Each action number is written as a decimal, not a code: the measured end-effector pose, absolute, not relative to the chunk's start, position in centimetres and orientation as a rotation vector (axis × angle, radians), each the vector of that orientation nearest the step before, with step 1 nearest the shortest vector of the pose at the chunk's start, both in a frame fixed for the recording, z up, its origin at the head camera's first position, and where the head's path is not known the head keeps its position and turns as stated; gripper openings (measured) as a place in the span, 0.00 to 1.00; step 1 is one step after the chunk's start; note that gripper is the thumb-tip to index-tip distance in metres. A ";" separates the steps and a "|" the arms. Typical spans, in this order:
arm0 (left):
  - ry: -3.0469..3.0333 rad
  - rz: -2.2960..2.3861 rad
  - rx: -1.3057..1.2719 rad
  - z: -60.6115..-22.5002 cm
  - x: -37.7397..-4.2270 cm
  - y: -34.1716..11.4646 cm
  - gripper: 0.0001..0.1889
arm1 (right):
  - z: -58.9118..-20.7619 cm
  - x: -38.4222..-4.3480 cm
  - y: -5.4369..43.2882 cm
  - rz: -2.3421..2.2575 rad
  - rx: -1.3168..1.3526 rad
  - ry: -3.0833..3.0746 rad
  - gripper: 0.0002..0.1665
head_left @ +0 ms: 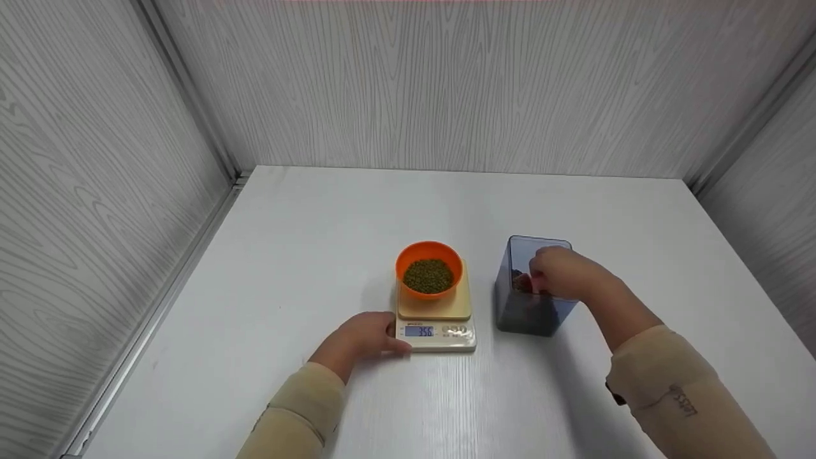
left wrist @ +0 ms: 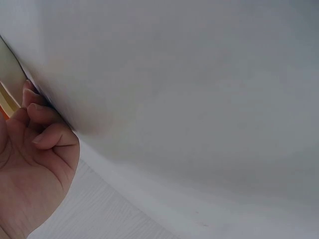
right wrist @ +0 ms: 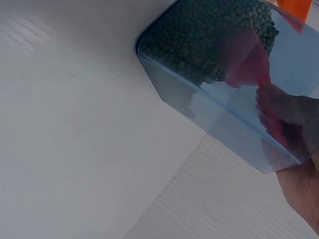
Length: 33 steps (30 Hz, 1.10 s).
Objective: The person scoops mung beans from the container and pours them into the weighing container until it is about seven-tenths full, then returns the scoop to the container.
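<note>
A kitchen scale [head_left: 443, 345] stands mid-table with its display lit, apparently reading 356. On its pan sits an orange bowl [head_left: 408, 290] partly filled with small green beans [head_left: 428, 276]. My left hand [head_left: 366, 335] grips the scale's near left corner, thumb at the front edge and curled fingers against the side. To the scale's right is a tall bluish see-through container [head_left: 528, 319]. Inside it, my right hand [head_left: 567, 274] holds a red scoop [right wrist: 246, 57] by its handle. The scoop's head lies against green beans [right wrist: 189, 37] at the container's bottom.
The white table [head_left: 306, 242] carries the scale and container side by side, with a narrow gap between them. Grey wood-patterned panels [head_left: 433, 89] close off the back and both sides. A metal strip [head_left: 166, 312] runs along the left edge.
</note>
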<state>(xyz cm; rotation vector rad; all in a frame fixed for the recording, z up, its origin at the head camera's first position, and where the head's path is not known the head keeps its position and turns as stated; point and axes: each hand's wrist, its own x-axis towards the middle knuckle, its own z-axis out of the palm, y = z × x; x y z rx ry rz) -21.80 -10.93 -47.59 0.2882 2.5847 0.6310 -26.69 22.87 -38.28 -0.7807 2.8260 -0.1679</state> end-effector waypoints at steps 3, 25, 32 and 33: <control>2.583 0.633 0.291 -47.6 -21.9 -10.9 0.21 | -38.1 -26.7 23.0 -0.196 -0.770 2.818 0.05; 2.567 0.646 0.283 -47.5 -22.0 -11.0 0.21 | -37.4 -25.3 25.9 -0.439 -0.929 2.962 0.07; 2.571 0.638 0.285 -47.6 -22.1 -11.0 0.21 | -37.4 -24.9 27.0 -0.525 -0.881 2.947 0.06; 2.570 0.639 0.286 -47.6 -22.0 -11.0 0.21 | -37.4 -24.8 27.1 -0.533 -0.874 2.946 0.06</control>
